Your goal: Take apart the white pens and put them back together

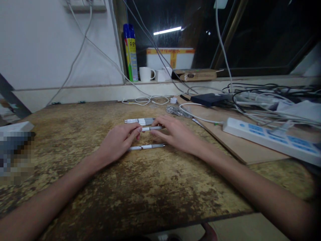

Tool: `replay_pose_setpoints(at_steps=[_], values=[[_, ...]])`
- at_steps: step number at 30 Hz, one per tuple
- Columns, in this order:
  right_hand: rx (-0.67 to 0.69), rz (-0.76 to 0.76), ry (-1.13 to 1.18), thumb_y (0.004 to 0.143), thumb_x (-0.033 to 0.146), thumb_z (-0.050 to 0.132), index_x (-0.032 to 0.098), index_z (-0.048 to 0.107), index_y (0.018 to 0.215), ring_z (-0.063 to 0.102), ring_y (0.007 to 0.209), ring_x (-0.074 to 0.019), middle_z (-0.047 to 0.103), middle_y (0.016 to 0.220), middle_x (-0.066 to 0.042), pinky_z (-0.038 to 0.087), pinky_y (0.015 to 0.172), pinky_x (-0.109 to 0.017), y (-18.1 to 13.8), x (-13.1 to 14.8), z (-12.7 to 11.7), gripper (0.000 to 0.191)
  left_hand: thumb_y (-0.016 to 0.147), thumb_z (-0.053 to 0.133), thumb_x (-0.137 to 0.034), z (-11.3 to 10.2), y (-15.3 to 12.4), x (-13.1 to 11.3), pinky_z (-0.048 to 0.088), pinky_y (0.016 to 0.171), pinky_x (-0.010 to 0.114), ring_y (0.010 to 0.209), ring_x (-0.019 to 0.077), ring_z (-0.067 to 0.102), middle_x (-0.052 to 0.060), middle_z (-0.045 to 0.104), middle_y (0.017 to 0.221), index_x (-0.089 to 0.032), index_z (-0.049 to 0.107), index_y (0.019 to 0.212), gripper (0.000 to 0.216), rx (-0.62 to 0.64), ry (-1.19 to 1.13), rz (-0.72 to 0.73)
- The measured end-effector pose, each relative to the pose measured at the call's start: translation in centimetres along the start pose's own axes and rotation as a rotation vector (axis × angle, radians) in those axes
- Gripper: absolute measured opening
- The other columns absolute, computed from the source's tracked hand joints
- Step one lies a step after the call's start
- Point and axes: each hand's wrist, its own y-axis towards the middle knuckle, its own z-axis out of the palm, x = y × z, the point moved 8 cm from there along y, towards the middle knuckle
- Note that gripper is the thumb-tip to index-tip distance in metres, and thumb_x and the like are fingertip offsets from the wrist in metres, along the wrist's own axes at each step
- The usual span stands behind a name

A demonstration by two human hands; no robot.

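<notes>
Grouped pens point(144, 122): lay side by side on the worn table point(140, 187), beyond the hands; this part looked done.
Middle pen point(146, 129): sat between both hands, just nearer than the group, apparently not yet joined to it.
Left hand point(119, 140): narrow grip, pinching one end of that pen.
Right hand point(174, 133): curled about its other end; blur meant I could not tell whether the grip had closed.
Near pen point(147, 147): lay nearest the person, unheld, seemingly left over.
</notes>
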Motion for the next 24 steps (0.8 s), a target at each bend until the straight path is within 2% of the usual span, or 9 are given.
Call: replay_pose_setpoints(at_steps=[4, 7, 10, 15, 20, 24], values=[[0.003, 0.007, 0.065, 0.103, 0.032, 0.047, 0.019, 0.064, 0.098, 0.059, 0.095, -0.0208, 0.067, 0.097, -0.007, 0.042, 0.086, -0.032, 0.04, 0.23, 0.13, 0.022, 0.104, 0.038, -0.034, 0.14, -0.07, -0.03, 0.04, 0.07, 0.03, 0.074, 0.0172, 0.06, 0.001, 0.068, 0.079, -0.019, 0.061, 0.082, 0.036, 0.008, 0.0, -0.001], [-0.034, -0.005, 0.095, 0.099, 0.03, 0.055, 0.019, 0.063, 0.102, 0.059, 0.096, -0.0207, 0.067, 0.101, -0.007, 0.042, 0.085, -0.03, -0.01, 0.26, -0.02, 0.014, 0.105, 0.036, -0.035, 0.21, -0.1, 0.07, 0.04, 0.07, 0.03, 0.074, 0.0177, 0.061, 0.001, 0.067, 0.078, -0.019, 0.061, 0.081, 0.037, 0.009, -0.001, -0.003], [-0.048, 0.002, 0.116, 0.096, 0.031, 0.06, 0.02, 0.063, 0.107, 0.06, 0.1, -0.0213, 0.068, 0.107, -0.007, 0.042, 0.087, -0.031, -0.07, 0.17, 0.05, 0.017, 0.105, 0.036, -0.035, 0.21, -0.12, 0.03, 0.04, 0.07, 0.03, 0.075, 0.0177, 0.061, 0.001, 0.066, 0.077, -0.019, 0.061, 0.081, 0.037, 0.009, -0.005, -0.004], [-0.014, 0.029, 0.117, 0.101, 0.032, 0.05, 0.019, 0.067, 0.1, 0.061, 0.097, -0.021, 0.07, 0.099, -0.007, 0.043, 0.087, -0.032, -0.02, 0.18, 0.33, 0.021, 0.104, 0.036, -0.035, 0.07, -0.15, -0.18, 0.041, 0.07, 0.029, 0.075, 0.0178, 0.061, 0.002, 0.067, 0.079, -0.019, 0.061, 0.081, 0.038, -0.005, -0.014, 0.008], [-0.068, 0.012, 0.143, 0.095, 0.029, 0.061, 0.019, 0.067, 0.105, 0.062, 0.1, -0.0205, 0.071, 0.106, -0.006, 0.043, 0.087, -0.03, 0.05, 0.4, -0.25, 0.015, 0.104, 0.037, -0.035, 0.06, -0.15, -0.17, 0.04, 0.069, 0.029, 0.074, 0.0175, 0.061, 0.001, 0.066, 0.076, -0.019, 0.061, 0.081, 0.037, -0.005, -0.018, 0.004], [-0.032, 0.102, 0.155, 0.1, 0.035, 0.052, 0.019, 0.07, 0.098, 0.064, 0.085, -0.0183, 0.073, 0.094, -0.004, 0.043, 0.077, -0.028, 0.0, -0.22, 0.13, 0.024, 0.104, 0.037, -0.035, 0.09, -0.13, -0.17, 0.04, 0.07, 0.029, 0.075, 0.0174, 0.061, 0.001, 0.067, 0.078, -0.019, 0.062, 0.082, 0.037, -0.001, -0.026, 0.002]])
